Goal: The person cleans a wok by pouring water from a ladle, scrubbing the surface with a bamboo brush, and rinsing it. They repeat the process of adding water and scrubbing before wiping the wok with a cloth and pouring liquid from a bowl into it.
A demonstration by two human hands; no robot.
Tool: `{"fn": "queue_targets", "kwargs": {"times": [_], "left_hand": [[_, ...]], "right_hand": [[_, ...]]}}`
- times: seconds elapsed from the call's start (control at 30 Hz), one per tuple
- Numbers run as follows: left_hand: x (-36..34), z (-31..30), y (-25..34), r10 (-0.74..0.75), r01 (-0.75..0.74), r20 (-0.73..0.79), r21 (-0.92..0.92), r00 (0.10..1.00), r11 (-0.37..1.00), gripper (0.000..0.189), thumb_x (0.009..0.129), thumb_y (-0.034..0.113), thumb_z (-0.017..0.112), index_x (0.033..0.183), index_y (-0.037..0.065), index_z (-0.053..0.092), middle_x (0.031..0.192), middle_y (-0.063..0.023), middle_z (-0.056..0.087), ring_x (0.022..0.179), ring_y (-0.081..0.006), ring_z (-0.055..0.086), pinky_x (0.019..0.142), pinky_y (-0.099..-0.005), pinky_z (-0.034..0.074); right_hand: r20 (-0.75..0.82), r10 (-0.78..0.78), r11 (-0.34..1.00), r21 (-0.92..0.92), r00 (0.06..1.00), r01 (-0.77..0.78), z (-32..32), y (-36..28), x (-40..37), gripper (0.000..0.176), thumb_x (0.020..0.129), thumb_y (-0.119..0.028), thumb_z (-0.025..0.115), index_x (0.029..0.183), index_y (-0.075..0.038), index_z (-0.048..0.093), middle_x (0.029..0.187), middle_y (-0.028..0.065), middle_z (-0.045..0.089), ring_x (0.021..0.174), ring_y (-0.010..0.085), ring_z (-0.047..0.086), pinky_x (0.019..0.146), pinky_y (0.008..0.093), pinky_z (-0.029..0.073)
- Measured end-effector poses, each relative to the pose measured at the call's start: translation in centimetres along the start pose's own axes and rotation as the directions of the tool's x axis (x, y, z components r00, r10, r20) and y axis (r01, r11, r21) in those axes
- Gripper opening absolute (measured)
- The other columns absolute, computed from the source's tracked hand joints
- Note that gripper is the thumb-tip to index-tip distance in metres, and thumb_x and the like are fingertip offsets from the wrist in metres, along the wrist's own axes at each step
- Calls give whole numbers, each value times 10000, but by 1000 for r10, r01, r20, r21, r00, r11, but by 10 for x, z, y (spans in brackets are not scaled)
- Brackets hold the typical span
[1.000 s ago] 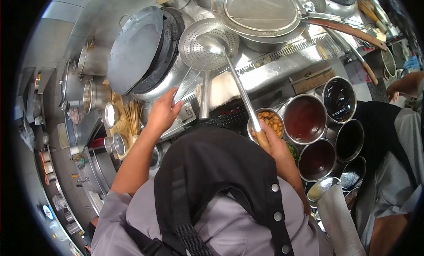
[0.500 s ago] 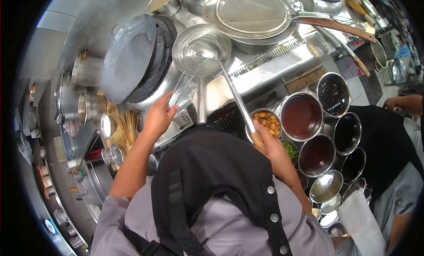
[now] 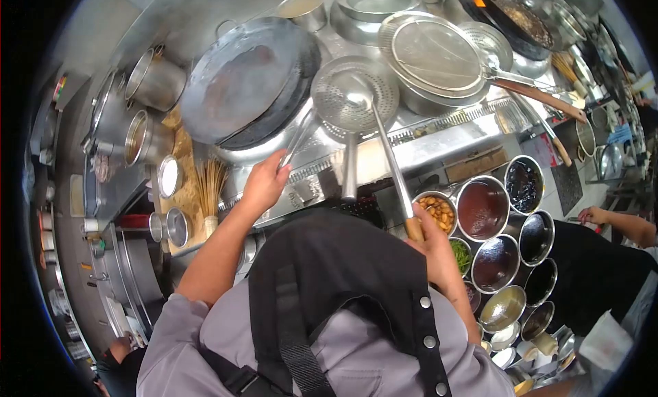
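Note:
My right hand (image 3: 435, 246) is closed around the wooden grip of a long-handled ladle (image 3: 394, 160). The ladle's round bowl lies over a perforated strainer (image 3: 329, 99), whose metal handle points toward me. My left hand (image 3: 266, 184) is closed on thin metal tongs (image 3: 297, 140), which angle up beside the strainer; their tips are hard to make out. A large wok (image 3: 236, 89) sits tilted on the burner beyond my left hand, with haze over its grey surface.
A fine mesh strainer (image 3: 439, 58) rests on a pot at the back. Bowls of yellow-brown pieces (image 3: 439, 212) and red sauce (image 3: 483, 208) stand right of my right hand. Bamboo skewers (image 3: 210, 184) stand at left. A co-worker's hand (image 3: 595, 215) shows at right.
The view has shifted, so the stove items sit further right and the bowls lower. Haze over the wok has thinned. Both hands keep their holds, and the ladle stays over the strainer.

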State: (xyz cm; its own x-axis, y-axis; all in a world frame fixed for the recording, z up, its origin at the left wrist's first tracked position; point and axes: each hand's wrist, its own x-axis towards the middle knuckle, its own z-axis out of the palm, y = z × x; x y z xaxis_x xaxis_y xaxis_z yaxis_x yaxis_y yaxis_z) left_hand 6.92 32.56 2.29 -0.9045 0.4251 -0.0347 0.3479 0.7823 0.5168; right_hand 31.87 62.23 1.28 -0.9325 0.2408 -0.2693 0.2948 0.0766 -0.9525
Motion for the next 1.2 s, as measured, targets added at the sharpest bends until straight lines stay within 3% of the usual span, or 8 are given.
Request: {"fn": "queue_targets", "kwargs": {"times": [0.03, 0.13, 0.3, 0.6, 0.8, 0.87, 0.93, 1.2], "left_hand": [[-3, -7, 3, -95, 98, 66, -44, 993, 994, 427, 934, 216, 624, 1298, 2, 557, 1087, -284, 662, 990, -451, 640, 875, -472, 495], [-13, -15, -14, -119, 128, 72, -143, 990, 981, 443, 947, 218, 636, 1315, -5, 532, 920, -199, 673, 726, -316, 672, 666, -415, 530], [-51, -9, -79, -265, 319, 180, -602, 947, 732, 317, 963, 148, 627, 1241, 43, 520, 717, -26, 567, 441, -107, 510, 392, -273, 408], [-126, -23, -134, -435, 364, 132, -781, 891, 508, 227, 957, 113, 615, 1127, 16, 501, 699, -27, 551, 418, -107, 485, 377, -258, 386], [-156, -9, -145, -585, 381, 180, -893, 791, 240, 270, 943, 93, 626, 1161, 26, 481, 709, -45, 574, 427, -121, 522, 346, -271, 411], [-161, -5, -143, -610, 399, 193, -890, 769, 221, 273, 944, 102, 629, 1161, 28, 481, 717, -46, 577, 426, -120, 520, 345, -271, 410], [-160, -5, -139, -627, 412, 200, -887, 753, 211, 276, 945, 110, 632, 1162, 30, 481, 726, -47, 580, 425, -120, 518, 344, -271, 409], [-106, 0, -128, -466, 459, 288, -833, 836, 308, 411, 939, 147, 652, 1277, 12, 461, 787, -68, 591, 456, -126, 527, 373, -272, 420]], "right_hand": [[-12, -2, 1000, 13, 1000, 2, 6, -8, -2, 656, 841, -23, 703, 1438, 22, 435, 1234, 265, 640, 1037, 316, 691, 922, 358, 500], [-67, -242, 964, -133, 968, 231, 22, -8, 5, 685, 843, -3, 679, 1469, 14, 400, 1125, 220, 673, 872, 247, 706, 774, 338, 543], [-103, -16, 991, 133, 995, 29, 51, -92, 47, 747, 834, 7, 635, 1515, -19, 327, 878, 99, 604, 542, 115, 575, 454, 270, 435], [-319, -330, 907, -369, 888, 204, 12, -182, 337, 502, 814, -55, 610, 1300, 40, 526, 893, 186, 662, 653, 272, 660, 565, 397, 531], [-297, -21, 899, -423, 955, -112, 2, -200, 427, 305, 831, -66, 565, 1086, 92, 618, 918, 208, 687, 704, 303, 678, 595, 431, 538], [-121, 150, 915, 392, 981, -92, -7, -200, 446, 106, 858, -50, 539, 938, 18, 555, 751, 116, 601, 611, 214, 616, 496, 351, 481], [178, 188, 412, 879, 966, -242, -15, -210, 446, 89, 891, -36, 501, 819, -64, 458, 622, 27, 483, 522, 139, 529, 431, 274, 424], [285, -138, -41, 955, 949, -293, 4, -221, 361, 82, 906, -54, 472, 831, -20, 478, 672, 34, 509, 563, 135, 536, 468, 270, 435]]}}
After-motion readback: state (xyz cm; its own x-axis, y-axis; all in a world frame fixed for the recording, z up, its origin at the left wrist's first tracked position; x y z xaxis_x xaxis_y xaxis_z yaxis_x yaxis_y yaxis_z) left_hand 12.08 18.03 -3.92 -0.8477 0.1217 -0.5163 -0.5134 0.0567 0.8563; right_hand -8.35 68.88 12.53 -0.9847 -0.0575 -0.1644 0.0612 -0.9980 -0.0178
